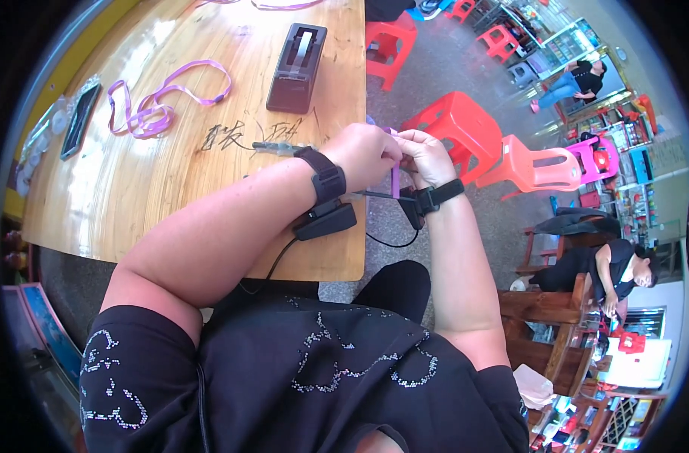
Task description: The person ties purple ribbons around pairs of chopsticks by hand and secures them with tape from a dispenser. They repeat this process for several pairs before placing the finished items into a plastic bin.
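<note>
Wooden worktop (171,174), red stools (450,121) on the floor beyond its right edge. Left hand (363,155) and right hand (427,155): meeting just off that edge, fingers pinched shut on a purple ribbon strip (395,181) that hangs between them. Black tape dispenser (297,68): near the far right corner. Looped purple ribbon (159,98): mid-worktop, spare. Phone (80,119): left edge

Glossy wooden table (171,181), purple cloth ribbon (395,181), shiny plastic stools (454,124)
</note>
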`<action>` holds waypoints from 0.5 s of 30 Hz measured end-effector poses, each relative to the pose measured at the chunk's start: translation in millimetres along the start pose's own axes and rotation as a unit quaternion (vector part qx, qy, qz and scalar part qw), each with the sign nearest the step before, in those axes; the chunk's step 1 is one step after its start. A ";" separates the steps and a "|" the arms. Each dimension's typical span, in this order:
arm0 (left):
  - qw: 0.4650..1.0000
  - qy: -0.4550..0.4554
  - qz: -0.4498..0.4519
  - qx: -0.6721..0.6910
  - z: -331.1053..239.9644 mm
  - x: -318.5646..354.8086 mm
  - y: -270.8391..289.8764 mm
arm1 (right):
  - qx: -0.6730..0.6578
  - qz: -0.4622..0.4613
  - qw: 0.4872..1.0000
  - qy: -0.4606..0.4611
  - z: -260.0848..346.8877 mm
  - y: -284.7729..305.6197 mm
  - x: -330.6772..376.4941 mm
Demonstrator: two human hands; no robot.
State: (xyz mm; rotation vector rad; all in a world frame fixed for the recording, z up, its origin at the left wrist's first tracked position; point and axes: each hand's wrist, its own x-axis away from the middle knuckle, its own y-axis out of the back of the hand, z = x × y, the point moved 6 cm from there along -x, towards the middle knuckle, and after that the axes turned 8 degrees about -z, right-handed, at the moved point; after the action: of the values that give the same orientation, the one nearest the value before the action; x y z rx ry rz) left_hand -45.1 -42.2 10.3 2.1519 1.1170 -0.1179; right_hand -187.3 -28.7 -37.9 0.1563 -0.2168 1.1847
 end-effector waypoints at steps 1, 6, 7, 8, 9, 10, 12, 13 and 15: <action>0.999 -0.022 0.010 -0.034 -2.6 -0.1 -1.9 | -0.005 0.015 1.000 -0.012 -2.9 0.8 -1.8; 0.996 -0.062 0.014 -0.067 -2.2 0.1 -6.8 | -0.027 0.034 0.998 -0.047 -13.5 0.6 -1.5; 0.995 -0.064 0.015 -0.076 -2.1 0.4 -7.1 | -0.029 0.038 0.997 -0.057 -15.6 0.9 -0.9; 0.994 -0.066 0.015 -0.086 -1.9 0.7 -7.5 | -0.030 0.036 0.997 -0.056 -16.1 2.3 -0.1; 0.994 -0.066 0.016 -0.086 -2.5 1.0 -6.4 | -0.031 0.030 0.996 -0.074 -18.1 3.1 1.1; 0.994 -0.066 0.021 -0.086 -2.8 1.5 -5.6 | -0.032 0.024 0.995 -0.091 -20.5 3.8 2.5; 0.994 -0.065 0.026 -0.086 -4.2 3.1 -5.7 | -0.027 -0.018 0.997 -0.072 -30.3 19.1 0.0; 0.994 -0.066 0.025 -0.087 -5.3 3.0 -5.7 | -0.020 -0.057 0.997 -0.053 -34.2 28.7 -1.9; 0.994 -0.066 0.024 -0.088 -7.8 1.1 -6.4 | -0.086 -0.021 0.995 0.035 -46.1 33.7 3.4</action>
State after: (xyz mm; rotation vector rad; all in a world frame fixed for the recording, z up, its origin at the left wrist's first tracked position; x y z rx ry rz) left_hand -50.9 -34.1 12.3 1.9826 0.9629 -0.1335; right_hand -213.4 -2.4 -81.5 -0.0320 -0.2525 1.1222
